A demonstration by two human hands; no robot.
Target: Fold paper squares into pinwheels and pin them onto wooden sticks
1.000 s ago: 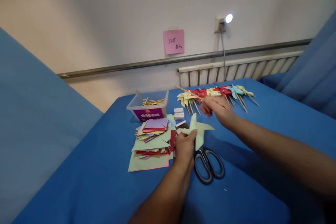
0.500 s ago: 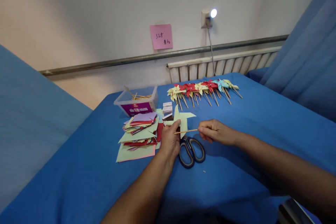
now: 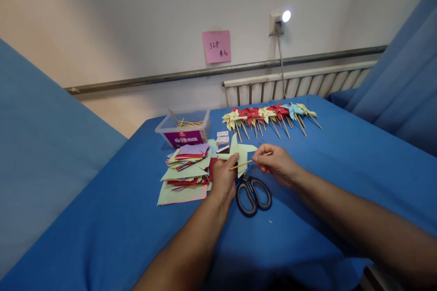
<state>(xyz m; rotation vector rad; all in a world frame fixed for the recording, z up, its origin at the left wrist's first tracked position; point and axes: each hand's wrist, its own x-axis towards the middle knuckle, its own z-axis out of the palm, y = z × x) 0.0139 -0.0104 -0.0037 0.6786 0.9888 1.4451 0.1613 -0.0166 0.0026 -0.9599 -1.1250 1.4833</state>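
**Kid:** While the left hand (image 3: 223, 177) pinches that pale green paper pinwheel (image 3: 239, 152), what is the right hand (image 3: 276, 163) doing?

**Helper:** It is closed on 1 thin wooden stick (image 3: 248, 162). The fingers grip the far end. The other end touches the pinwheel near its middle.

**Kid:** Where is the pinwheel?

**Helper:** It is held up a little above the blue surface (image 3: 341, 168), just over the black scissors (image 3: 253, 193). The left thumb and fingers are shut on its lower edge.

**Kid:** How do you do this part well?

**Helper:** I think you keep the paper very still and aim the stick tip right at the center. Push slowly and straight, so the paper does not rip or bend. Hold the stick close to the tip if it wobbles.

**Kid:** What else is around?

**Helper:** A messy pile of colored paper squares (image 3: 187, 170) lies just left of the left hand. Behind it sits a clear box of sticks (image 3: 184, 131). Some small white boxes (image 3: 222, 138) are beside that. Farther back, 1 row of finished pinwheels (image 3: 269, 113) lies flat in yellow, red and blue. A pink note (image 3: 216, 46) is stuck on the wall.
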